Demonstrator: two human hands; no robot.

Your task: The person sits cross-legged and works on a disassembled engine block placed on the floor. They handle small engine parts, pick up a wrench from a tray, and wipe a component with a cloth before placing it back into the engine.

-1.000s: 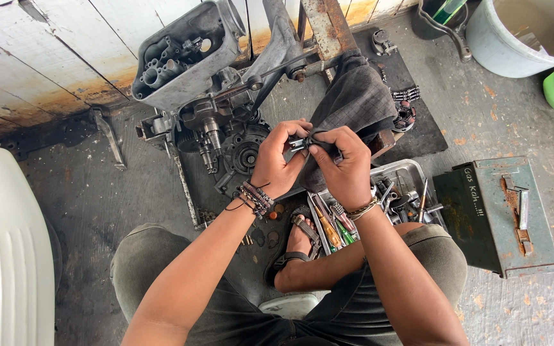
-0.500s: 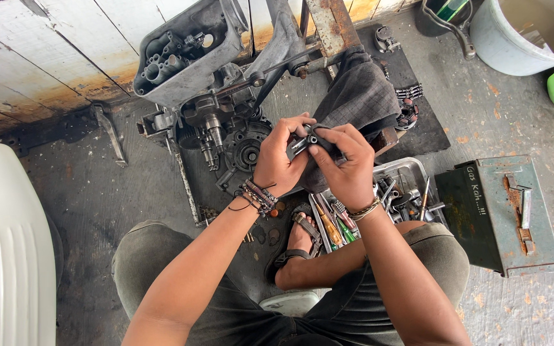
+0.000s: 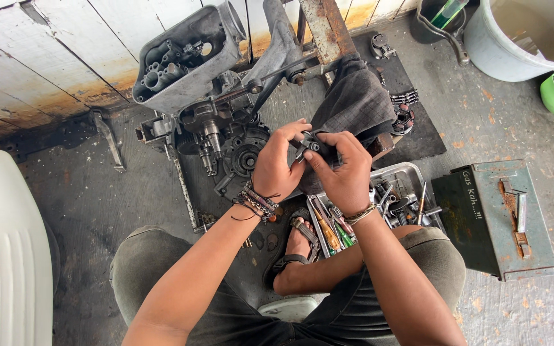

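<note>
Small dark metal part point(image 3: 307, 146) sits between both hands, above the tool tray point(image 3: 411, 176). Left hand point(image 3: 277, 163) is curled closed on its left side; right hand point(image 3: 344, 170) grips it from the right, fingers folded over (part mostly hidden). Behind: grey cast engine casing point(image 3: 184, 61), ribbed and greasy, and a crumpled grey cloth point(image 3: 357, 102)

Both hands have drifted slightly toward the engine block point(image 3: 226, 134) since a second ago. Small metal part point(image 3: 307, 146) now pinched tighter between left hand point(image 3: 278, 163) and right hand point(image 3: 344, 170), fingers curled closer over it.
</note>
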